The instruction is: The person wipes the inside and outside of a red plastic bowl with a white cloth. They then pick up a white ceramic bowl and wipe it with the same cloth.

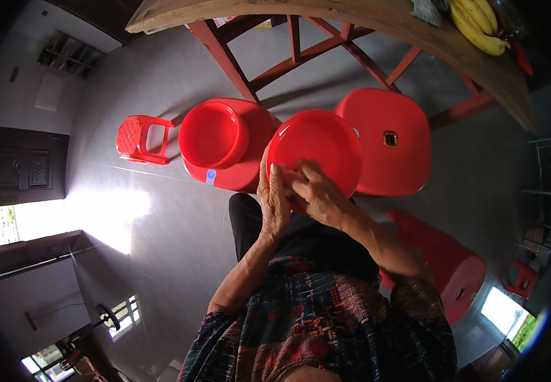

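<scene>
A round red plastic basin (317,143) is held in front of me, its inside facing up. My left hand (275,198) grips its near left rim, with the thumb over the edge and the fingers along the outer wall. Inside the basin, near that same side, my right hand (317,194) presses with curled fingers. A bit of something pale pinkish shows at its fingertips, mostly hidden, and I cannot make out what it is. To the left, a second red basin (210,135) sits on a red plastic stool (257,127) with a blue label.
A red stool (399,159) stands to the right of the basin, and another (460,286) lies on its side near my right elbow. A small red stool (136,139) is at far left. Ahead is a wooden table (352,11) with bananas (479,28) and red legs.
</scene>
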Motion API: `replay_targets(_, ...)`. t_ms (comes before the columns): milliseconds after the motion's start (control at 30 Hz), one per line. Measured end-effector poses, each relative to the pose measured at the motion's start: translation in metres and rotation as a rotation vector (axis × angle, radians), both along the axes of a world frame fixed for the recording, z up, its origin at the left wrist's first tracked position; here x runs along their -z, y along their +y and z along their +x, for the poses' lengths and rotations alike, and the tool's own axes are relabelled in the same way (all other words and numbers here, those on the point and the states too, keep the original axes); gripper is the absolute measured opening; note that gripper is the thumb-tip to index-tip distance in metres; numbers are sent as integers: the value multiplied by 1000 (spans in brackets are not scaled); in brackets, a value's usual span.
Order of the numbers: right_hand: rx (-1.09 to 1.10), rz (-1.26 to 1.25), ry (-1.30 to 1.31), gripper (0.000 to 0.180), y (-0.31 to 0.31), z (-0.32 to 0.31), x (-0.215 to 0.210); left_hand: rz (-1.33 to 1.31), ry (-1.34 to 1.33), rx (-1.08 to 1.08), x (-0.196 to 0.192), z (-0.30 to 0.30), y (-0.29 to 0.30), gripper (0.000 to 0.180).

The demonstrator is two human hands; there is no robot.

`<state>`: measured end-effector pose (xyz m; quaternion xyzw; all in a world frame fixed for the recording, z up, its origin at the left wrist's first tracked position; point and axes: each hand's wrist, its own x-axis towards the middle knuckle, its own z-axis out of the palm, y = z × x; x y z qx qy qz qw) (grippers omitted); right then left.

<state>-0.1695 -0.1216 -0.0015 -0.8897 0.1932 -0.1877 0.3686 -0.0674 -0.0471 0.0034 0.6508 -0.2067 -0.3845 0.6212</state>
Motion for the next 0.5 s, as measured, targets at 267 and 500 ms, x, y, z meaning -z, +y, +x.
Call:
replay_targets(267, 253, -477, -10, 21, -44, 14, 1, -18, -175, -111, 0, -4, 2, 54)
replay_targets(500, 59, -112, -33, 33, -4, 0, 6, -46, -219, -182, 4, 5, 1, 52)
